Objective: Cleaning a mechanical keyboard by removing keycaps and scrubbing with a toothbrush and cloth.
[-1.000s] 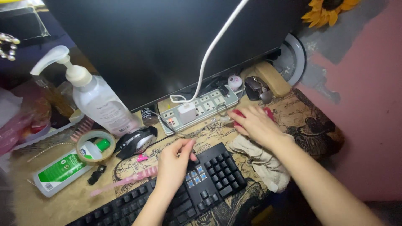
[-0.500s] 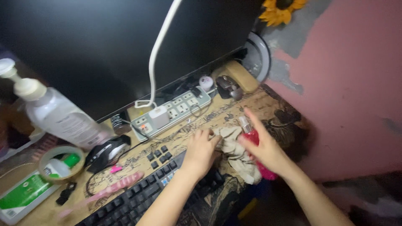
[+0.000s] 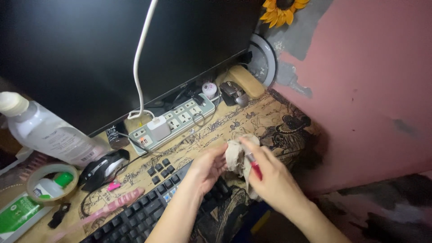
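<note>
Cloth and red bottle held over the keyboard
The cloth (image 3: pixel 237 157) is pinched by the left hand (image 3: pixel 204 166); the red bottle (image 3: pixel 255 170) is gripped in the right hand (image 3: pixel 270 177); liquid could be spilled onto the keyboard (image 3: pixel 148 209) beneath

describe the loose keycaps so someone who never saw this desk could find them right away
Start at the black keyboard at the bottom edge of the desk. Just past its top edge, toward the white power strip, a few small black keycaps lie scattered on the printed mat. Unlike the seated keys, they sit apart on the mat.
</note>
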